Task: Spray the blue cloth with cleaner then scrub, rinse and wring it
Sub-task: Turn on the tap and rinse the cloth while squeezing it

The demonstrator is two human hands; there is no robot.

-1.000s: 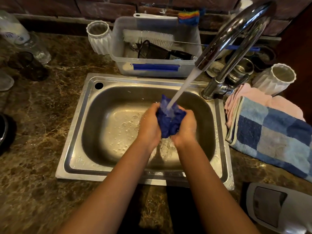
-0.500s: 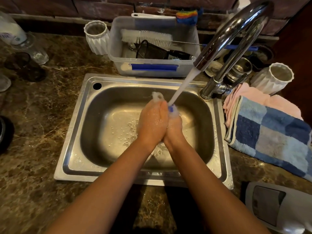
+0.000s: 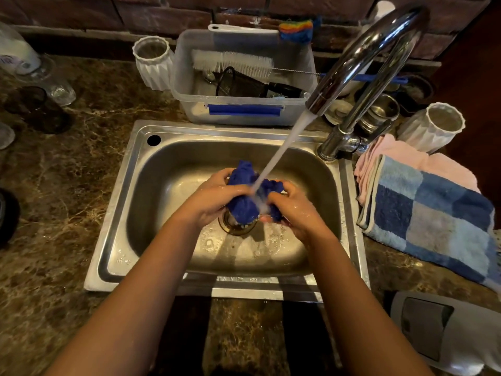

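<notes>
Both hands, left (image 3: 217, 198) and right (image 3: 294, 210), clench a bunched blue cloth (image 3: 245, 191) under running tap (image 3: 363, 61) water; fingertips hidden in folds, cloth's axis unclear.

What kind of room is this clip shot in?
Most likely a home kitchen: a stainless steel sink set in a marbled stone counter, a running chrome tap, and a plastic tub holding a bottle brush.
</notes>
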